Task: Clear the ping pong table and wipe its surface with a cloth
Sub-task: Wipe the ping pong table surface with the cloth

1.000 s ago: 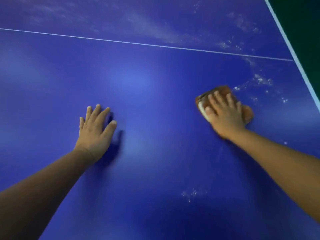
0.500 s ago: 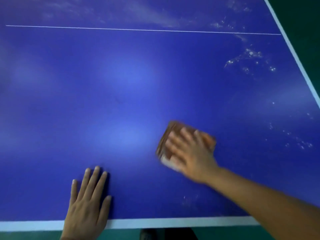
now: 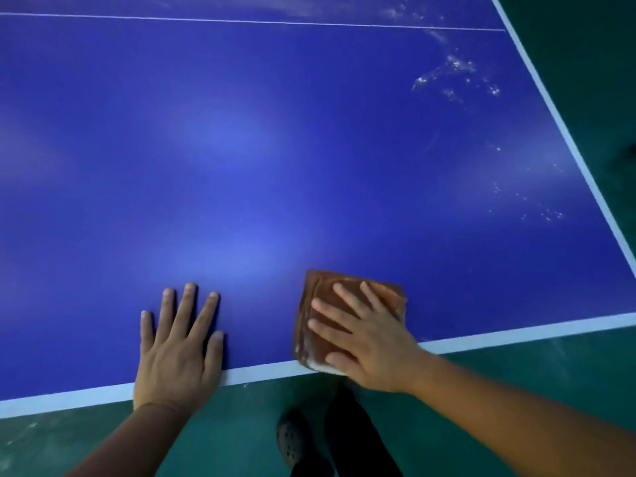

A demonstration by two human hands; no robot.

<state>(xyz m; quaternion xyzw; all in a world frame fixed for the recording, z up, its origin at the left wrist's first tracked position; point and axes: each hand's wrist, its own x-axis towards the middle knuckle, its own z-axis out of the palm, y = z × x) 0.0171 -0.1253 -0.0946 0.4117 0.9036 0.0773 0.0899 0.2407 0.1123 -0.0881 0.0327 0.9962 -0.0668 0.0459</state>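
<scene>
Cloth: a folded brown cloth [image 3: 344,304] lies flat on the blue ping pong table [image 3: 275,149], at the near edge, right of the middle; its pale underside shows at the near corner, which touches the white border line [image 3: 516,330].
Cloth axis: roughly square, slightly longer from the near edge toward the far side, its far left corner pointing away from the person.
Right hand: the right hand [image 3: 371,342] lies on the cloth with fingers straight and spread, pointing far-left, palm pressing it down; the heel of the hand overhangs the table edge.
Left hand: the left hand [image 3: 179,349] rests flat on the bare table just left of the cloth, fingers straight and slightly apart, pointing away, holding nothing.
Table marks: white specks [image 3: 454,77] sit near the far right corner, well apart from the cloth; a thin white line [image 3: 241,21] crosses the far side.
Below the edge: a green floor [image 3: 516,373], a dark trouser leg [image 3: 354,438] and a dark perforated shoe [image 3: 292,438].
</scene>
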